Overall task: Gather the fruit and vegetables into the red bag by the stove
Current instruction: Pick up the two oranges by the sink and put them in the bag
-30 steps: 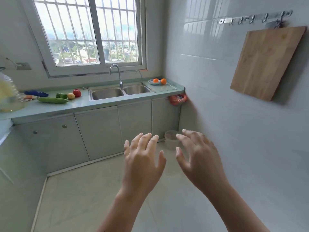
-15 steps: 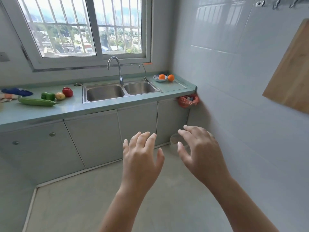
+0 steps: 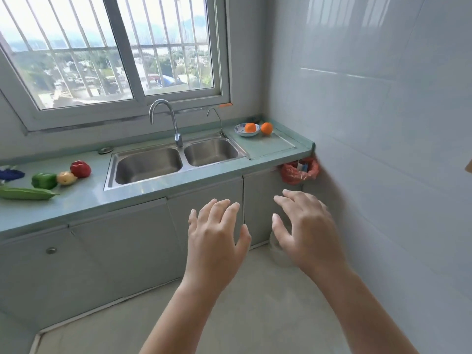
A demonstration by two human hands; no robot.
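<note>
On the left of the green counter lie a red pepper (image 3: 80, 169), a yellowish potato (image 3: 66, 178), a green pepper (image 3: 44, 180) and a long green cucumber (image 3: 26, 193). At the right end, one orange (image 3: 250, 127) sits in a small bowl (image 3: 246, 133) and another orange (image 3: 267, 128) rests beside it. A red bag (image 3: 299, 171) hangs under the counter's right end against the wall. My left hand (image 3: 217, 238) and my right hand (image 3: 305, 231) hover in front of the cabinets, fingers spread, holding nothing.
A double steel sink (image 3: 176, 159) with a tall tap (image 3: 166, 118) fills the counter's middle. A blue object (image 3: 10, 174) lies at the far left. Grey cabinet doors (image 3: 122, 249) stand below, a tiled wall (image 3: 383, 123) runs along the right, and a pale bin (image 3: 279, 254) sits on the floor.
The view has moved closer to the counter and turned right; the wooden board has left the frame. Both hands stay raised and empty.
</note>
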